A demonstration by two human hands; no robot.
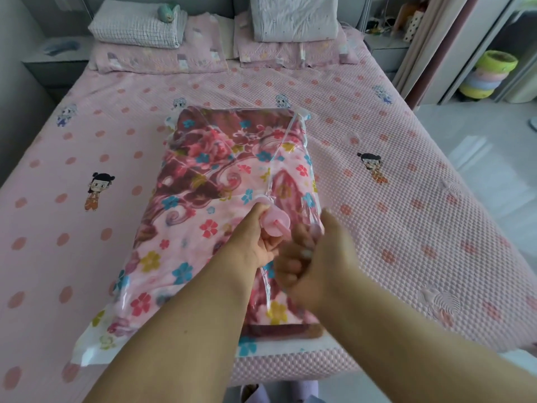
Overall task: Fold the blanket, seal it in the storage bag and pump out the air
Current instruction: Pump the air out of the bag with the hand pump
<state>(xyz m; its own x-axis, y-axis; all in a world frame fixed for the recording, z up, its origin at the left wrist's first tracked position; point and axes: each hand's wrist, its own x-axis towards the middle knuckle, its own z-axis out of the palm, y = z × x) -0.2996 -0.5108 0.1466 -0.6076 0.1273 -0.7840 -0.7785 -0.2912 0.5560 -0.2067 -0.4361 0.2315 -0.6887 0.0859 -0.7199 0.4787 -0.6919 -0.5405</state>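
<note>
A folded pink and maroon floral blanket (pixel 203 181) lies inside a clear plastic storage bag (pixel 87 344) on the bed. A pink hand pump (pixel 274 223) stands on the bag near its middle. My left hand (pixel 258 237) is wrapped around the pump's barrel. My right hand (pixel 316 257), blurred, is closed on the pump's handle just right of the barrel. The valve under the pump is hidden.
The pink dotted bedspread (pixel 421 205) surrounds the bag. Pillows (pixel 139 24) and a folded quilt (pixel 293 16) lie at the headboard. A nightstand (pixel 55 65) stands at the left. Stacked coloured basins (pixel 491 74) sit on the floor at the right.
</note>
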